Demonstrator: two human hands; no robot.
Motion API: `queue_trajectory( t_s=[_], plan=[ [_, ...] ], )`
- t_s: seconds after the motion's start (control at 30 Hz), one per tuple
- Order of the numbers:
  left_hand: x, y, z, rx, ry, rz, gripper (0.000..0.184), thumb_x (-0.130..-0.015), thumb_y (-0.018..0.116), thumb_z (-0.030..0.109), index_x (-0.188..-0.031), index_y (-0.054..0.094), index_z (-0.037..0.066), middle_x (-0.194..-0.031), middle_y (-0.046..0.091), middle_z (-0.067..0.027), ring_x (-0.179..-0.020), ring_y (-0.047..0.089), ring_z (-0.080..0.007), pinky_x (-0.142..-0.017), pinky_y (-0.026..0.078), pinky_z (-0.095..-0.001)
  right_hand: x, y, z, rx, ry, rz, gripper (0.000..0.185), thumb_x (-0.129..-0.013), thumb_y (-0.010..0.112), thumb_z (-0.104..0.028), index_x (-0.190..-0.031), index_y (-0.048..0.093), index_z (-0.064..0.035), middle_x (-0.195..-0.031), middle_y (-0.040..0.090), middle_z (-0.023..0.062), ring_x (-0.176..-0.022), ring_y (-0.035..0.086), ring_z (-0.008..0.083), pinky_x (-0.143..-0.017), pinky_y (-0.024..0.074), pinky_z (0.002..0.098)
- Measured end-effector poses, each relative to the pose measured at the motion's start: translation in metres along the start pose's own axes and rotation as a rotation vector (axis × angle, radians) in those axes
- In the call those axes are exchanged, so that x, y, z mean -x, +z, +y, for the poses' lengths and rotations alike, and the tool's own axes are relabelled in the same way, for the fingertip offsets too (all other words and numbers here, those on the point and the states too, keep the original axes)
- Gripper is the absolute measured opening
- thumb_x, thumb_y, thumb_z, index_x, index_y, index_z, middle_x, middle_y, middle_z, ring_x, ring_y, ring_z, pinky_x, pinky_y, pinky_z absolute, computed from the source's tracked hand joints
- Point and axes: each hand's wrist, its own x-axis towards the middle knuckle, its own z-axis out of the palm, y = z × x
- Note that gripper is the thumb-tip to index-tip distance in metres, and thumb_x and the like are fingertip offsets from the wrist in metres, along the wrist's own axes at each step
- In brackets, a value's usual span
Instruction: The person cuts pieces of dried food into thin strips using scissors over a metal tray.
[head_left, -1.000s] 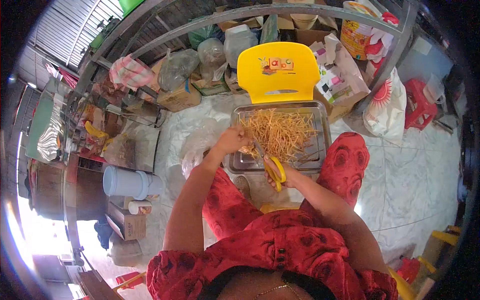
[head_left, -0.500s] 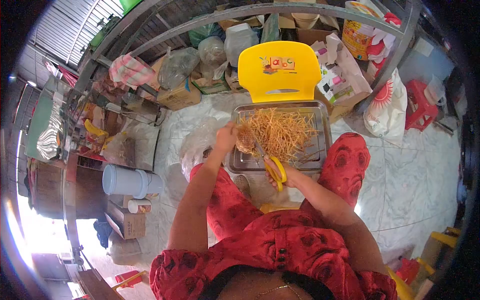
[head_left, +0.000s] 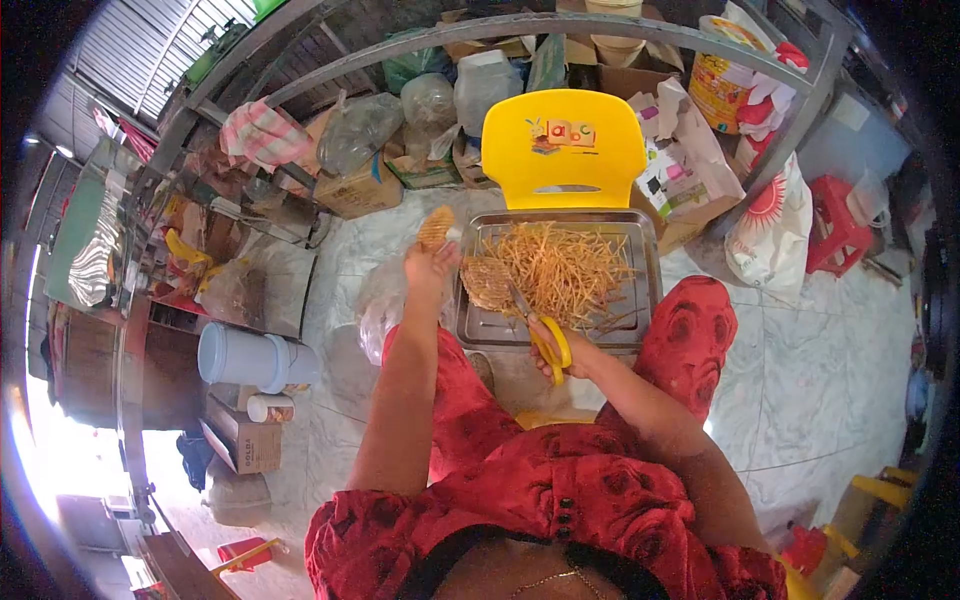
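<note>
Marbled floor (head_left: 790, 370), silver metal tray (head_left: 653, 300): golden strips (head_left: 560, 270) heaped (loads done!), ridged tan sheet (head_left: 487, 283) left. Left hand (head_left: 428, 265) pinches another sheet (head_left: 436, 226); right hand (head_left: 578, 366) grips yellow-handled scissors (head_left: 563, 343).

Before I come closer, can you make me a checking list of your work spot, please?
Surface: metal tray; what holds it up is unclear.
Job's things: golden strips heaped in the tray, a ridged piece at its left side, yellow scissors with their blades by that piece.
Clutter: see-through bag left of the tray.
Grips: left hand has a smaller ridged piece at its fingertips; right hand holds the scissors.
Cables: nothing seen.
Surroundings: yellow chair back beyond the tray, cardboard box farther left, red stool far right.
</note>
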Motion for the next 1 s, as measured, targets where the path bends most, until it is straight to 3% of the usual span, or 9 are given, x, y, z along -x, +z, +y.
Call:
queue_trajectory(
  t_s=[0.1, 0.3, 0.37, 0.4, 0.47, 0.7, 0.8, 0.9, 1.0],
  plan=[
    [-0.002, 0.002, 0.008, 0.12, -0.01, -0.013, 0.025, -0.086, 0.035, 0.022, -0.094, 0.044, 0.0, -0.092, 0.054, -0.0178, -0.072, 0.059, -0.0331, -0.06, 0.051, -0.0436, 0.007, 0.005, -0.003, 0.056, 0.02, 0.032, 0.062, -0.07, 0.049, -0.066, -0.077, 0.043, -0.0047, -0.059, 0.043, 0.005, -0.043, 0.043, 0.014, -0.037, 0.0387, 0.0254],
    [0.021, 0.028, 0.012, -0.099, 0.107, -0.09, 0.019, -0.085, 0.037, 0.019, -0.092, 0.046, 0.004, -0.092, 0.057, -0.0164, -0.073, 0.06, -0.0291, -0.059, 0.052, -0.0406, 0.011, 0.002, -0.002, 0.078, -0.048, 0.059, 0.062, -0.071, 0.043, -0.068, -0.076, 0.044, -0.0054, -0.056, 0.043, 0.0046, -0.042, 0.044, 0.0153, -0.039, 0.0389, 0.0265],
    [0.039, 0.038, 0.021, -0.128, 0.12, -0.208, 0.018, -0.085, 0.038, 0.019, -0.09, 0.047, 0.005, -0.086, 0.057, -0.012, -0.074, 0.06, -0.0245, -0.057, 0.052, -0.0392, 0.008, -0.011, 0.0, 0.018, -0.107, -0.09, 0.056, -0.074, 0.049, -0.061, -0.092, 0.044, -0.008, -0.061, 0.047, 0.0049, -0.045, 0.048, 0.0147, -0.041, 0.0434, 0.0275],
    [0.049, 0.045, 0.026, -0.121, 0.128, -0.21, 0.018, -0.085, 0.038, 0.019, -0.09, 0.047, 0.005, -0.086, 0.057, -0.012, -0.074, 0.06, -0.0245, -0.057, 0.052, -0.0392, 0.013, -0.01, -0.004, 0.029, -0.11, -0.09, 0.056, -0.074, 0.049, -0.061, -0.092, 0.044, -0.008, -0.061, 0.047, 0.0049, -0.045, 0.048, 0.0147, -0.041, 0.0434, 0.0275],
    [0.069, 0.056, 0.031, -0.185, 0.022, -0.231, 0.016, -0.084, 0.039, 0.019, -0.09, 0.048, 0.007, -0.081, 0.056, -0.0077, -0.071, 0.059, -0.0209, -0.055, 0.053, -0.0392, 0.028, -0.008, -0.011, 0.246, -0.34, 0.029, 0.048, -0.079, 0.048, -0.053, -0.098, 0.044, -0.0084, -0.057, 0.047, 0.0049, -0.044, 0.049, 0.0141, -0.041, 0.0429, 0.0275],
    [0.098, 0.078, 0.009, -0.3, -0.017, -0.344, 0.014, -0.083, 0.041, 0.02, -0.087, 0.048, 0.008, -0.073, 0.05, -0.0017, -0.063, 0.056, -0.0166, -0.048, 0.052, -0.035, 0.067, -0.007, 0.005, 0.328, -0.488, 0.022, 0.033, -0.084, 0.051, -0.035, -0.103, 0.043, -0.009, -0.066, 0.045, 0.0028, -0.052, 0.048, 0.0116, -0.048, 0.0429, 0.0259],
    [0.096, 0.074, 0.003, -0.375, 0.014, -0.313, 0.015, -0.083, 0.044, 0.022, -0.087, 0.047, 0.008, -0.075, 0.05, -0.0009, -0.062, 0.055, -0.0153, -0.044, 0.05, -0.033, 0.076, -0.012, 0.012, 0.245, -0.519, -0.022, 0.033, -0.083, 0.052, -0.033, -0.103, 0.042, -0.0091, -0.069, 0.043, 0.0018, -0.055, 0.047, 0.0103, -0.05, 0.0425, 0.0248],
    [0.052, 0.047, -0.028, -0.409, 0.073, -0.377, 0.022, -0.083, 0.047, 0.027, -0.094, 0.047, 0.008, -0.085, 0.053, -0.0024, -0.071, 0.056, -0.0152, -0.046, 0.048, -0.0301, 0.071, -0.025, 0.019, 0.312, -0.541, -0.055, 0.032, -0.082, 0.054, -0.032, -0.102, 0.043, -0.0091, -0.068, 0.044, 0.0006, -0.054, 0.046, 0.0094, -0.048, 0.0414, 0.0244],
    [0.051, 0.05, -0.043, -0.292, 0.143, -0.449, 0.031, -0.083, 0.049, 0.031, -0.104, 0.046, 0.008, -0.096, 0.053, -0.004, -0.082, 0.056, -0.0153, -0.05, 0.047, -0.0274, 0.077, -0.018, 0.02, 0.396, -0.466, 0.063, 0.032, -0.082, 0.055, -0.033, -0.099, 0.045, -0.0084, -0.069, 0.045, -0.0003, -0.055, 0.047, 0.0089, -0.046, 0.0408, 0.0239]
  ],
)
